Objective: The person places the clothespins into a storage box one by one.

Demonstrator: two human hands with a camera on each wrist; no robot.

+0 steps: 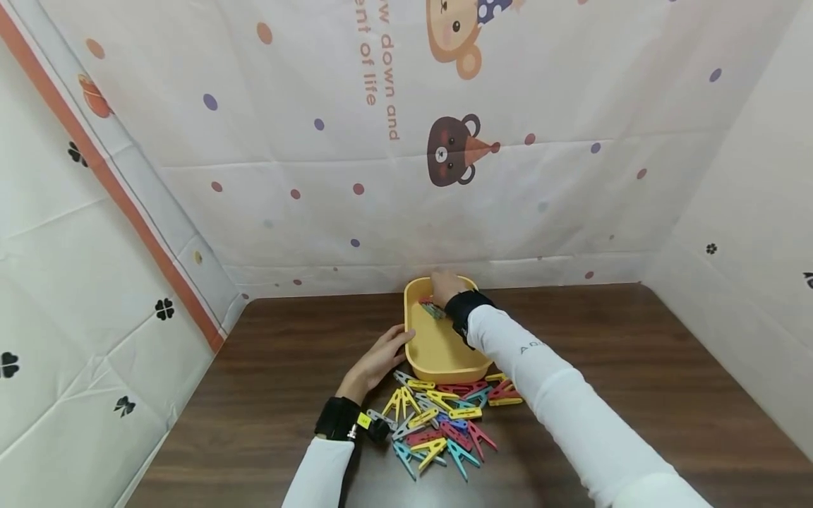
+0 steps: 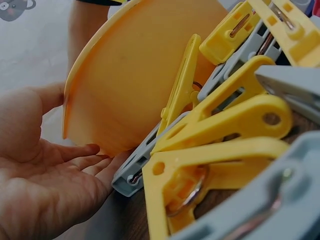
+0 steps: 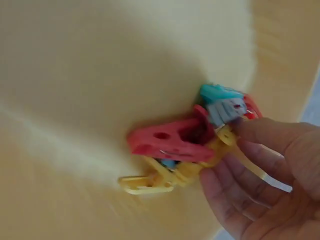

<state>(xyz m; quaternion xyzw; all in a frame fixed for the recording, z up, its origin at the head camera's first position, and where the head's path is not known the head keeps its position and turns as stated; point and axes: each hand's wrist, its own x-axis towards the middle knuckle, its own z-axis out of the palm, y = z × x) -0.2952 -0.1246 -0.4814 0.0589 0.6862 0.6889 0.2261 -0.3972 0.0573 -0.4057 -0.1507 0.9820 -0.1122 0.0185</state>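
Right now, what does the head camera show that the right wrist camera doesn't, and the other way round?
Only the head view shows the left hand resting open against the outside of the yellow tub, the pile of coloured pegs on the brown table, and the printed sheets behind. Only the right wrist view shows the bunch of pegs up close: red, yellow, teal and grey ones at the fingertips. Both show the right hand inside the tub with a few pegs.
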